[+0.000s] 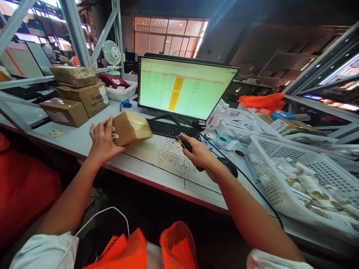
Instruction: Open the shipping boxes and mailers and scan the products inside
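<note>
A small brown cardboard box (123,129) is tilted above the front of the desk, with my left hand (103,140) gripping its left side. White marks show on the box's face beside my fingers. My right hand (198,151) is closed around a slim dark tool (184,143) that looks like a utility knife; its tip points up and left, toward the keyboard. Under both hands lies a desk mat (168,158) with a cartoon drawing and lettering. A black keyboard (174,129) sits behind the mat, partly hidden by the box.
A monitor (185,87) showing a spreadsheet stands behind the keyboard. Stacked cartons (81,95) are at left, near a white basket (122,91). At right are a mouse (228,167), tape rolls (223,140), a cable and a white basket (260,175) of small packets.
</note>
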